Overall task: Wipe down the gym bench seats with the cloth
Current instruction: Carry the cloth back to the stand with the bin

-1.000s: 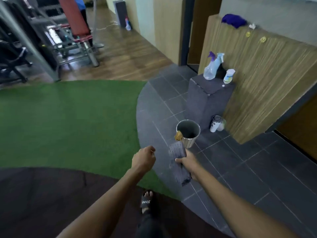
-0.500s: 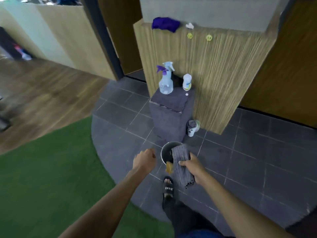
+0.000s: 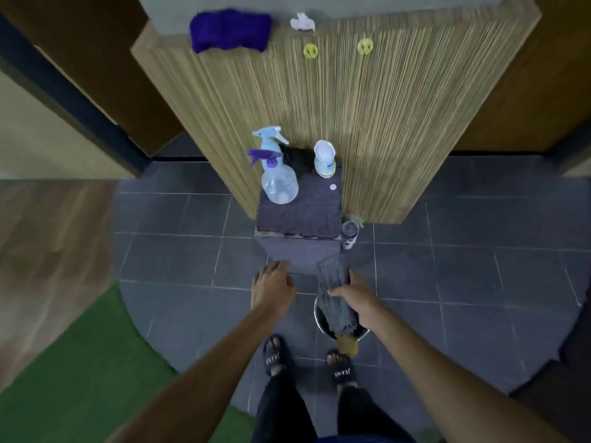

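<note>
Cloth [image 3: 335, 292] sat clamped in our right hand [image 3: 355, 298] over the bucket [image 3: 319, 318], left hand [image 3: 273, 289] loose and empty; next we likely needed the spray bottle [image 3: 278, 177].

"JEANE" on the right sandal [image 3: 342, 373], left sandal [image 3: 273, 358] lettering blurred

The cloth [image 3: 335, 295] is a grey, ribbed rag, folded into a long narrow strip. It hangs lengthwise, gripped about midway by the right hand [image 3: 355, 298]. Its upper end sticks up past the fingers, and its lower end trails down over a metal bucket [image 3: 319, 321], possibly dipping inside, though that part is too dim to be sure.
</note>
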